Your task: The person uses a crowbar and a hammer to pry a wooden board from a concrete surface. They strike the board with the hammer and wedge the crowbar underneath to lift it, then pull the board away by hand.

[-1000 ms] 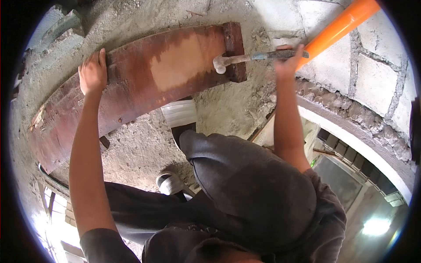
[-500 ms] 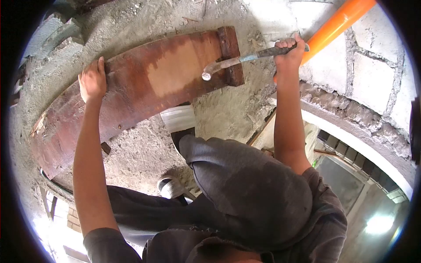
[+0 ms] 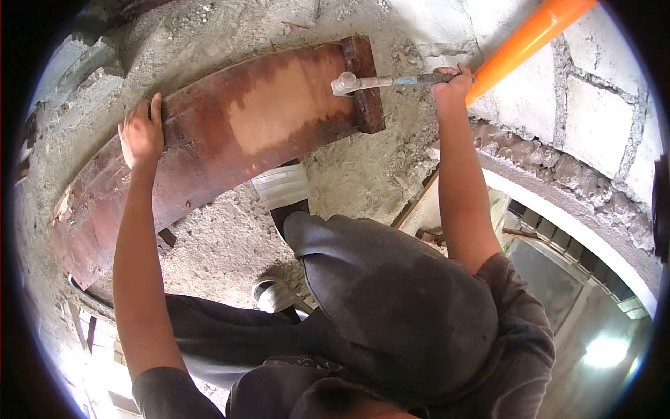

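A reddish-brown curved board [image 3: 202,133] with a lighter bare patch lies across the rough ground. My left hand [image 3: 142,133] rests on its upper edge at the left, fingers spread. My right hand [image 3: 452,80] is wrapped round the dark handle end of a hammer [image 3: 377,82]. The hammer's head is over the board's right end, beside a wooden crosspiece [image 3: 363,84] fixed there. Whether the head touches the board I cannot tell.
An orange pipe [image 3: 530,49] slants from the upper right down near my right hand. Pale block masonry [image 3: 600,126] is at the right, above a curved white edge [image 3: 572,234]. My shoes [image 3: 276,295] stand below the board.
The hammer has swung round to lie nearly level, its head now higher and nearer the crosspiece. My right hand has moved slightly left and down. The board appears shifted slightly in view.
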`<act>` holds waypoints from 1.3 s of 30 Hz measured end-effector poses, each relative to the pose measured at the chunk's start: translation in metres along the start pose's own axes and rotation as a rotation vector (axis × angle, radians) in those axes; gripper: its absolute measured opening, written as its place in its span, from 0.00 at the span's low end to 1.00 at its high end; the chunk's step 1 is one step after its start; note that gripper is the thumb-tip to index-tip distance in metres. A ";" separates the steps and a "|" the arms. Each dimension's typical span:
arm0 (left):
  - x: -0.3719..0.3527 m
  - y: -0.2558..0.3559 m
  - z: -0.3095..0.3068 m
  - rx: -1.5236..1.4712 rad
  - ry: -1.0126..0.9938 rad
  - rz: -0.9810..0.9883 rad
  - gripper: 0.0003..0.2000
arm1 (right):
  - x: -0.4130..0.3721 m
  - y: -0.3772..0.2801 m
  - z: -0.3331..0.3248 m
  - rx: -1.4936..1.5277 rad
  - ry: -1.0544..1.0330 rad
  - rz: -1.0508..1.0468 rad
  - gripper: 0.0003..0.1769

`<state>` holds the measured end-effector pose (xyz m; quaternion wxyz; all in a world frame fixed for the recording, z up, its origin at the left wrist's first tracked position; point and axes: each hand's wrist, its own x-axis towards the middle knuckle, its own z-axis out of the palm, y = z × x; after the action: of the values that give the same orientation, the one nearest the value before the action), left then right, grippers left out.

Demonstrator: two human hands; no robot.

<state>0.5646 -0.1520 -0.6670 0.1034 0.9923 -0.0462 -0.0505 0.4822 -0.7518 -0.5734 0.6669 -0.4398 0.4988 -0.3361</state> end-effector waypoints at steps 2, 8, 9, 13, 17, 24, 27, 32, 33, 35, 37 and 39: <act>0.002 0.000 -0.002 -0.004 -0.004 -0.002 0.24 | -0.007 -0.005 -0.003 0.032 -0.017 0.027 0.17; -0.001 -0.001 -0.003 -0.008 -0.005 0.004 0.24 | -0.067 -0.029 -0.001 0.236 -0.387 0.072 0.16; -0.002 -0.001 -0.003 -0.023 0.016 -0.004 0.24 | -0.095 -0.031 0.015 0.187 -0.313 0.026 0.16; -0.004 -0.001 -0.006 -0.041 0.021 0.004 0.24 | -0.194 0.021 0.035 -0.027 -0.394 -0.060 0.16; -0.003 -0.003 -0.004 -0.031 -0.022 0.023 0.24 | -0.184 0.079 0.038 0.343 -0.515 0.418 0.19; 0.000 -0.006 0.002 -0.013 -0.005 0.019 0.24 | -0.167 0.051 0.055 0.067 -0.200 0.332 0.16; 0.000 -0.007 0.002 -0.035 0.014 0.044 0.24 | -0.025 -0.011 -0.012 0.133 -0.213 0.065 0.11; 0.010 -0.006 0.001 -0.007 -0.031 0.063 0.25 | -0.048 -0.021 0.025 0.084 -0.093 -0.051 0.11; 0.006 -0.012 0.003 -0.006 -0.051 0.038 0.26 | -0.036 -0.021 0.023 0.100 -0.170 -0.067 0.12; 0.004 -0.013 0.004 0.005 -0.023 0.037 0.25 | -0.051 -0.028 0.039 0.108 -0.279 -0.079 0.13; 0.005 -0.007 0.008 0.001 0.052 0.025 0.26 | -0.071 -0.034 0.051 0.094 -0.275 -0.104 0.14; 0.002 -0.007 0.009 0.017 0.067 0.023 0.26 | -0.090 -0.032 0.049 0.082 -0.273 -0.121 0.14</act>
<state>0.5661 -0.1468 -0.6779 0.0969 0.9937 -0.0547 -0.0158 0.5037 -0.6723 -0.5054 0.7245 -0.4830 0.3622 -0.3328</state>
